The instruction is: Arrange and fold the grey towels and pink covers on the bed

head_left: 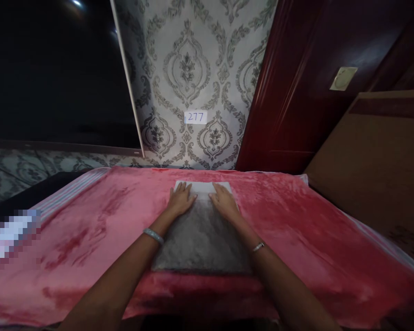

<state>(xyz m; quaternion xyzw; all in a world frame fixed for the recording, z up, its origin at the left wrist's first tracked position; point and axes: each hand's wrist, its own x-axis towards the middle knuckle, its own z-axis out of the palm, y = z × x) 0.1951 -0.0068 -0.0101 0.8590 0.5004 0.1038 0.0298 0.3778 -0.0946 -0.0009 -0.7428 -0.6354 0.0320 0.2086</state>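
A grey, soft-looking cloth [203, 239] lies flat in the middle of a pink-red plush blanket [100, 230]. Along its far edge runs a white strip [202, 187]; I cannot tell whether this is part of the cloth or a separate sheet beneath it. My left hand [181, 198] rests palm down on the far left corner, fingers spread over the white strip. On the far right corner lies my right hand [224, 200], also flat with fingers apart. Neither hand grips anything.
Behind the blanket stands a patterned wall with a paper label [195, 117] reading 277. A large dark screen [55, 73] fills the upper left. To the right are a dark red door panel [296, 69] and a brown cardboard-like board [376, 161]. A blurred patch covers something at far left.
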